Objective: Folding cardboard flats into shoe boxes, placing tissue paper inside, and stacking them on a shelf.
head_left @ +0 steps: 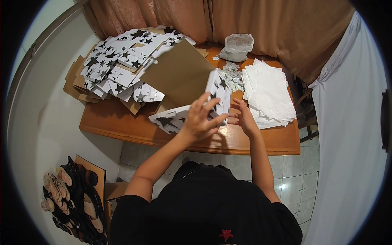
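Observation:
A cardboard box (181, 77), brown inside and white with black stars outside, stands partly folded and tilted near the table's front edge. Its brown panel rises toward the back, and its starred walls face me and the right. My left hand (201, 118) grips the near right corner, fingers bent over the starred walls. Beside that right wall is my right hand (243, 118), fingers stretched and apart, holding nothing; whether its fingertips touch the box I cannot tell.
Flat starred box blanks (118, 65) are heaped at the table's (110, 122) back left. A stack of white sheets (269, 96) lies on the right. Small packets (232, 75) are scattered before a translucent plastic bag (237, 47). Shoes (61, 188) stand on the lower left.

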A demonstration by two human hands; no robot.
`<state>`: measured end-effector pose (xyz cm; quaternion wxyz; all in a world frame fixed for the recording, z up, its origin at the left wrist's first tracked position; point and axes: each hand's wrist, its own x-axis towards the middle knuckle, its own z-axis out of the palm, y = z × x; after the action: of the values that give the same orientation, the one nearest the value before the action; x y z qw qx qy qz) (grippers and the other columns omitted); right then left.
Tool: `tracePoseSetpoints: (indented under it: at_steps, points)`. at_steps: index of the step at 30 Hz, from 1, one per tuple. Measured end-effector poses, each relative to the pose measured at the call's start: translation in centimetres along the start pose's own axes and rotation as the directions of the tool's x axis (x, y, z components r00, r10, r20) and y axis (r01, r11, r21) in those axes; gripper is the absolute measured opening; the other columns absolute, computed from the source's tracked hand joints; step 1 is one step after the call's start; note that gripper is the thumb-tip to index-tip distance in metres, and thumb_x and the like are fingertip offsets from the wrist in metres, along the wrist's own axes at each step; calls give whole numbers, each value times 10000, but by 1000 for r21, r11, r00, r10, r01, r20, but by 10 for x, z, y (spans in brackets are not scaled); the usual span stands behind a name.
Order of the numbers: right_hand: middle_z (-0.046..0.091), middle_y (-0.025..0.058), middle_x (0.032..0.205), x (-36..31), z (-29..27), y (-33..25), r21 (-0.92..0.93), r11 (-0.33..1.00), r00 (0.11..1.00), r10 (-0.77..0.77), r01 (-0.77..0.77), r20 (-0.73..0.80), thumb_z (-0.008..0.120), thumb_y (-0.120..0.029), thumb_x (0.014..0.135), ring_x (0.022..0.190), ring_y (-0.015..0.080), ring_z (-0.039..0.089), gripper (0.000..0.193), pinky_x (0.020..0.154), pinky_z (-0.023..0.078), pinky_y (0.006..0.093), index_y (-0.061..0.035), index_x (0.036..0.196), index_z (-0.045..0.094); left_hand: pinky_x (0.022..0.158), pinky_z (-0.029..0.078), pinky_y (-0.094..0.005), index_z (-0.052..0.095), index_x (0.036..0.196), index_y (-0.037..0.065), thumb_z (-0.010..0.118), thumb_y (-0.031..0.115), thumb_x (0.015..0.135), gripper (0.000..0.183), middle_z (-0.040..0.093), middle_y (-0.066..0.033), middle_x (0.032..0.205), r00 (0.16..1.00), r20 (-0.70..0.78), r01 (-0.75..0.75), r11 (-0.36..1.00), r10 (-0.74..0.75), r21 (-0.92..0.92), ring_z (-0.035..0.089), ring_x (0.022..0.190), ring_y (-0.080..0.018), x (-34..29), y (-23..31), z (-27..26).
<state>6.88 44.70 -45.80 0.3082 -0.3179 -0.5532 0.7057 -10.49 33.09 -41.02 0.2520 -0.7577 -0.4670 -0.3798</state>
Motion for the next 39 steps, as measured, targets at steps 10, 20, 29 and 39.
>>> tracePoseSetpoints:
  at_steps: [10, 20, 29, 39]
  points:
    - [568, 72, 800, 11, -20, 48, -103, 935, 930, 319, -340, -181, 595, -504, 789, 714, 167, 557, 527, 554, 467, 318, -31, 1019, 560, 933, 373, -436, 584, 1030, 148, 634, 165, 738, 296, 391, -148, 1263, 985, 167, -13, 993, 34, -122, 381, 1192, -337, -60, 52, 98]
    - [605, 81, 1020, 23, -80, 119, 85, 976, 949, 213, -199, -233, 578, -279, 844, 887, 162, 554, 368, 762, 428, 279, 4, 1079, 592, 1030, 258, -463, 536, 1133, 85, 604, 158, 766, 380, 411, -165, 1293, 661, 165, 729, 679, -732, 89, 350, 1215, -373, -104, -44, 38]
    - [579, 139, 1023, 26, -53, 107, -486, 869, 889, -149, -92, -434, 528, -297, 880, 958, 242, 548, 441, 842, 425, 326, 41, 1161, 495, 972, 364, -372, 468, 1236, 17, 467, 100, 865, 380, 488, -196, 1244, 592, 247, 800, 522, -767, -296, 470, 1139, -358, -163, -77, 65]
    - [440, 272, 1177, 19, -13, 84, -935, 222, 875, -346, -276, -340, 588, -324, 820, 1071, 399, 449, 651, 881, 386, 459, -7, 1319, 314, 779, 460, -450, 464, 1198, 41, 504, 147, 871, 346, 545, -166, 1129, 377, 257, 864, 438, -890, 249, 555, 970, -354, -125, -58, 69]
